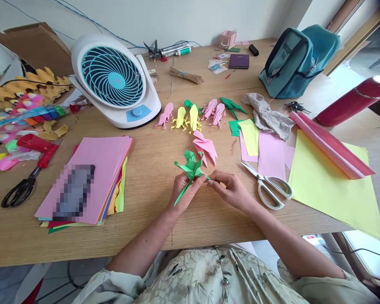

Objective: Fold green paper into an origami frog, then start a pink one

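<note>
A green folded paper figure [191, 166] with several thin limbs is held above the table near its front. My left hand [185, 192] is closed round its lower part, and one long green limb points down to the left over the fingers. With its fingertips, my right hand [228, 189] pinches the end of another thin green limb at the right. Just behind the figure lies a pink folded paper piece [205, 147]. Farther back stand pink figures [214, 110] and yellow figures [194, 117], with green folded pieces [232, 106] among and beside them.
White-handled scissors [274, 191] lie right of my right hand, by pink sheets [271, 156] and yellow sheets [332, 198]. A paper stack [104, 156] and black-handled scissors [23, 190] are at left. Behind are a fan [114, 80], a teal bag [291, 63] and a red flask [351, 101].
</note>
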Available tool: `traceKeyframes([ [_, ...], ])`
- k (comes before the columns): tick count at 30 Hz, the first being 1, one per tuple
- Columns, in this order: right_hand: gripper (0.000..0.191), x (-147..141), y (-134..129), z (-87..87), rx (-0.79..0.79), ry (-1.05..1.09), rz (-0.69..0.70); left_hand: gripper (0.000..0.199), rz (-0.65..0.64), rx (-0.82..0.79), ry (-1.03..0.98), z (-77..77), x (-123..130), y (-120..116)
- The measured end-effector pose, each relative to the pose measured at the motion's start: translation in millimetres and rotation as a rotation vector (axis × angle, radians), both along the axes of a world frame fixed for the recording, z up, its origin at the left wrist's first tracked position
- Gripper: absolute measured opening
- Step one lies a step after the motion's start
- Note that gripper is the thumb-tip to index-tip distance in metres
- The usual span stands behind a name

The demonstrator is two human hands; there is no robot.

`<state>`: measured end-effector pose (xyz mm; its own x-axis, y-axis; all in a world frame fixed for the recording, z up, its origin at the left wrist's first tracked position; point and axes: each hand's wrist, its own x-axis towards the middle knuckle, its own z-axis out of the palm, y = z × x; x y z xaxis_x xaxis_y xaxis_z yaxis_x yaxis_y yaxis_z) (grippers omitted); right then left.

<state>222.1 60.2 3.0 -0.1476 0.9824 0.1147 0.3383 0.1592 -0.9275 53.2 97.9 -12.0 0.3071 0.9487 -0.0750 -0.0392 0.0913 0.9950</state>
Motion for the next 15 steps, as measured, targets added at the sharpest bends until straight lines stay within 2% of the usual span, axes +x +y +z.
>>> traceKeyframes([
  [4,0.031,-0.3,-0.4,-3.1,-0.040,0.051,-0.073,0.025,0.050,-0.021,-0.019,0.7,0.7,-0.6],
  [7,0.032,-1.5,-1.2,-4.8,-0.048,0.051,-0.086,0.023,-0.011,-0.024,-0.007,2.6,0.0,-0.7],
  [12,0.031,-1.5,-0.5,-3.7,-0.108,0.067,-0.047,0.023,-0.056,0.026,0.055,8.1,-1.7,-0.2],
  [15,0.031,-0.7,-0.3,-3.3,-0.103,0.068,0.015,0.018,-0.003,0.046,0.086,7.2,-0.5,0.5],
])
